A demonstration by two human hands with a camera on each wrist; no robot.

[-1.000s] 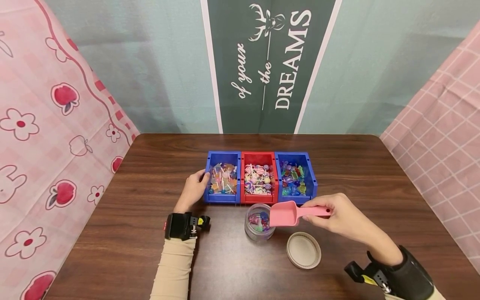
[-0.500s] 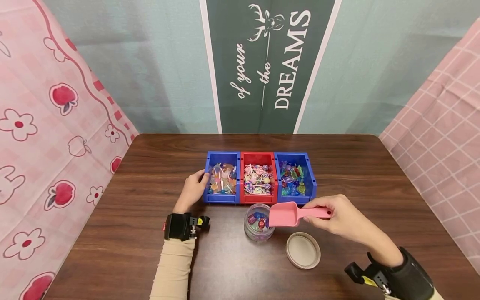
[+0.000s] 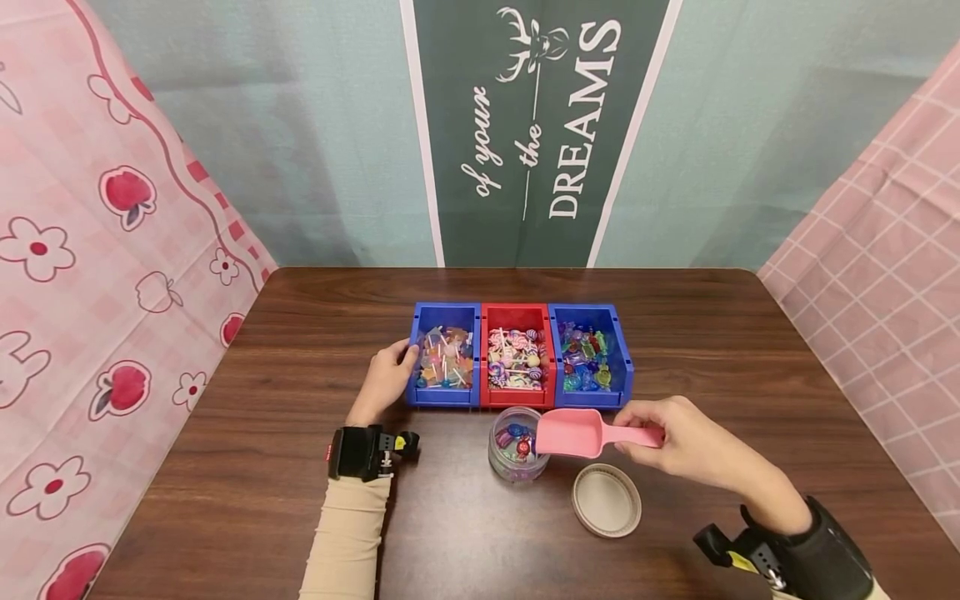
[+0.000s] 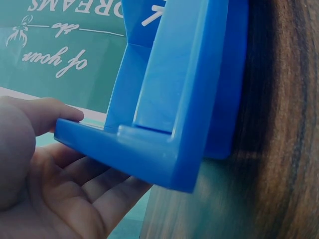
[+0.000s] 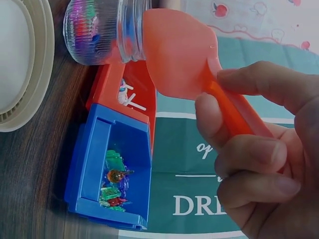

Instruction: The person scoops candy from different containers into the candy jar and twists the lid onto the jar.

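My right hand (image 3: 675,437) grips the handle of a pink scoop (image 3: 570,432), its blade overlapping the right rim of a clear jar (image 3: 512,473) in the head view. The blade looks bare. Wrapped candies (image 3: 517,433) in red, blue and purple lie inside the jar. With thumb and fingers on either side of its wall, my left hand (image 4: 65,174) holds the left blue bin (image 4: 164,99). That bin contains small lollipops (image 3: 447,360). A red bin (image 3: 517,317) of striped lollipops and a second blue bin (image 3: 592,317) of shiny wrapped candies adjoin it.
A round cream lid (image 3: 607,500) lies on the wooden table (image 3: 450,542), front right of the jar. Teal and green cloth (image 3: 525,167) hangs behind the table, and pink patterned cloths (image 3: 120,333) flank both sides.
More candies, one of them red, have appeared in the jar since a second ago. My right hand and the scoop have dropped slightly toward me. My left hand stays on the bin.
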